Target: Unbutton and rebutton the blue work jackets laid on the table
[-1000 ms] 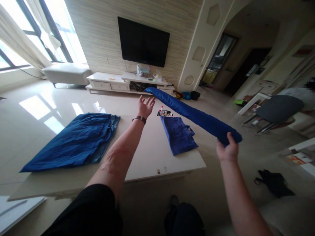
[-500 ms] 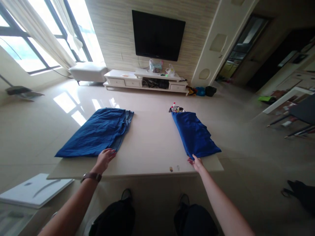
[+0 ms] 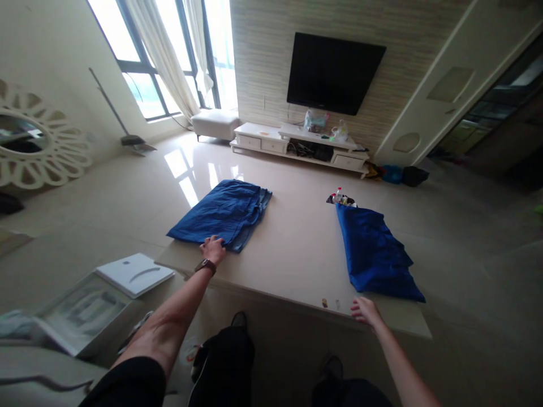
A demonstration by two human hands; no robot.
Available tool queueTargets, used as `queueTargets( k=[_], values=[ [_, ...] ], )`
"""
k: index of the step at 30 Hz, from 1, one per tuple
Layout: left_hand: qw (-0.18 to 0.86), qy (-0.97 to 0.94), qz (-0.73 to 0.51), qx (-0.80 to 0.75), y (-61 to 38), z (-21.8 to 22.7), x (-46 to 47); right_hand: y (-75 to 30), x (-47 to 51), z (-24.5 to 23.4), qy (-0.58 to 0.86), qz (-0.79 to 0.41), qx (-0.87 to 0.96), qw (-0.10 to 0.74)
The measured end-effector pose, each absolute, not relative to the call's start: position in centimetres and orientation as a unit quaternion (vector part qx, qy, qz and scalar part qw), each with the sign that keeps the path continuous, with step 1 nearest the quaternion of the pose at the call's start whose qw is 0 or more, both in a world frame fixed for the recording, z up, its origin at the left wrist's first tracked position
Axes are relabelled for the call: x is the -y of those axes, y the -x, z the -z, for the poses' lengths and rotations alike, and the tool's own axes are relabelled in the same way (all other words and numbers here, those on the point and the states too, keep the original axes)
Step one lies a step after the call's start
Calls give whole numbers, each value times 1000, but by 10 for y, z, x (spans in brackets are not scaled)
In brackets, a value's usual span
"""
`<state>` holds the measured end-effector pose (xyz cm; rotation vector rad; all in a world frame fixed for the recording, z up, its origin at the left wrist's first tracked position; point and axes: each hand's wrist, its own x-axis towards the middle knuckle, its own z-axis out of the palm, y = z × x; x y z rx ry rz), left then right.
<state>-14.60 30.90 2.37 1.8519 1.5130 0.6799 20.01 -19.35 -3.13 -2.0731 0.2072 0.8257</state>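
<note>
Two folded pieces of blue cloth lie on a pale table [image 3: 292, 249]. My left hand [image 3: 213, 250], with a dark watch on its wrist, touches the near edge of the left blue cloth [image 3: 220, 212]. Its fingers are bent but apart, resting on the fabric. Just off the near corner of the right blue cloth [image 3: 375, 251], my right hand [image 3: 363, 311] hovers by the table's front edge, fingers loosely apart and nothing in them. The left cloth shows layered, paler folds along its right side. The right one has an uneven right edge.
Two small items, one a brownish packet [image 3: 324, 303], lie near the front edge. Bottles with red caps [image 3: 339, 193] show behind the right cloth. A white box [image 3: 134, 273] stands left of the table. A low TV cabinet [image 3: 263, 138] lines the far wall.
The view has turned to the left. My left hand has moved onto the left cloth's near edge. My right hand has come away from the right cloth's near corner.
</note>
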Motion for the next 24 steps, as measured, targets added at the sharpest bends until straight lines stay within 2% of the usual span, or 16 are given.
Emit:
queueTargets(
  k=[3,5,8,10,12,15,17,19,21,24],
  values=[
    [359,-635,-354,-585,141,-54,-328,-172,215,38,841,-337,-55,420],
    [350,-615,-417,-571,131,-94,-349,-158,228,40,843,-338,-37,416],
    [324,-607,-529,-496,113,-183,-375,-151,236,35,846,-316,-4,429],
    [301,-627,-629,-347,104,-250,-375,-149,228,21,850,-289,43,438],
    [251,-670,-648,-261,98,-310,-360,-147,203,-7,853,-257,116,438],
    [327,-740,-566,-158,91,-372,-317,-132,143,-81,839,-172,245,454],
    [441,-727,-514,-113,84,-396,-282,-113,99,-150,800,-77,337,491],
    [508,-718,-471,-66,76,-412,-244,-89,62,-226,738,36,423,525],
    [488,-772,-406,1,69,-426,-205,-65,40,-297,677,114,489,538],
    [366,-881,-275,114,66,-443,-151,-36,29,-369,697,65,527,481]
  ],
)
